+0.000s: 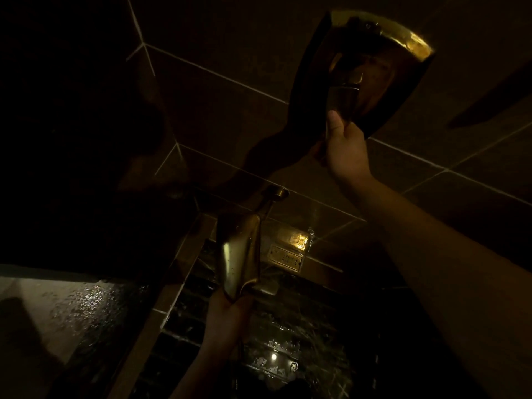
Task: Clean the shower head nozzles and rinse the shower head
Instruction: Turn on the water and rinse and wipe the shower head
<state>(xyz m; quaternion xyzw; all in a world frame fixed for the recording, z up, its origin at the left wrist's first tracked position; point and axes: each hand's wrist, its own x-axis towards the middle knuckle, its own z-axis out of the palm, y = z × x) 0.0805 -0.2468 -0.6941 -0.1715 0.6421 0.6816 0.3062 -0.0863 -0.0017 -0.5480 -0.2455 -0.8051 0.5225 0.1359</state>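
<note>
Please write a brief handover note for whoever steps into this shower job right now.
Right hand: raised, gripping the handle below the large gold wall fitting.
Left hand: low, holding the gold shower head from underneath, near the wall.
Floor tiles are wet.
Done: cannot tell in this dim light whether the nozzles are clean.
Left: check the nozzles, scrub if needed, rinse the head.

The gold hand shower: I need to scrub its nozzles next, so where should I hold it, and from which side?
Likely best by the narrow lower end of the hand shower, from below, where the left hand already grips it. The body widens upward toward the wall mount, so the slim end fits a palm and leaves the wide part free. The nozzles themselves cannot be made out.
</note>
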